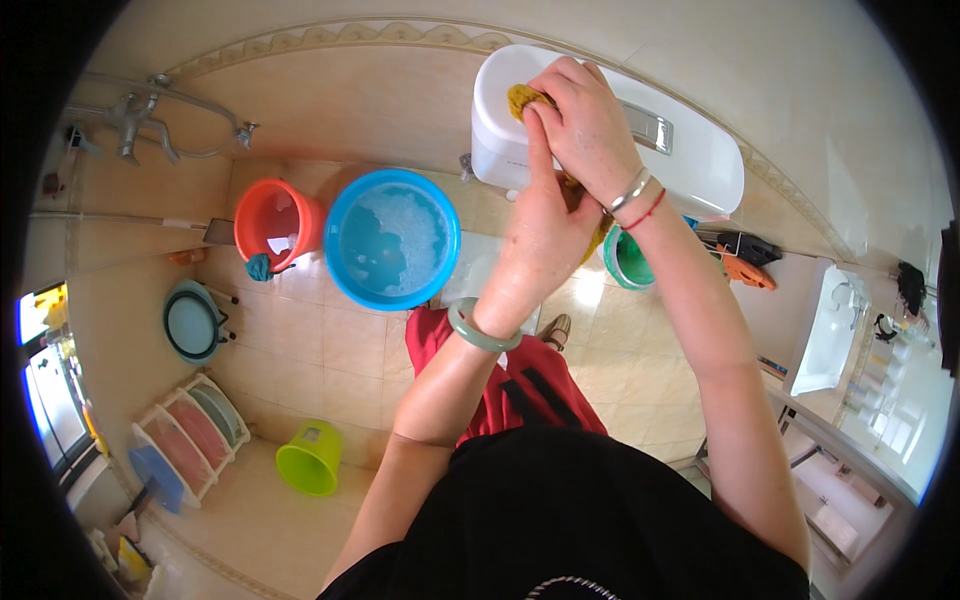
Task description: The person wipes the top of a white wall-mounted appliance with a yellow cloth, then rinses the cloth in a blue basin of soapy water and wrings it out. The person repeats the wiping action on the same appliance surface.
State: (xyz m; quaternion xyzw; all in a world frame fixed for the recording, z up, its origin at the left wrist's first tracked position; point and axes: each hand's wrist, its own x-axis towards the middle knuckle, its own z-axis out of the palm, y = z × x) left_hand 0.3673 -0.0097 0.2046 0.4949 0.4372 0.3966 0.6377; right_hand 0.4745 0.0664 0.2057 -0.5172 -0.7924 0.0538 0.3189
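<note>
A mustard-yellow cloth [524,99] is bunched over the top of a white toilet tank [700,165]. My right hand [588,120], with a silver bangle and a red string at the wrist, curls its fingers round one end of it. Just below, my left hand [545,235], wearing a pale green bangle, closes on a lower part of the cloth, its index finger stretched up against the right hand. More of the yellow cloth hangs beneath the hands. Part of the cloth is hidden by my fingers. A silver flush plate [648,128] lies beside my right hand.
On the tiled floor to the left stand a blue basin [445,270] of sudsy water and an orange-red bucket [252,215]. A green bucket [628,262] is by the tank. Farther off are a lime-green bin [308,460], a white rack [195,440] and a washbasin [825,340].
</note>
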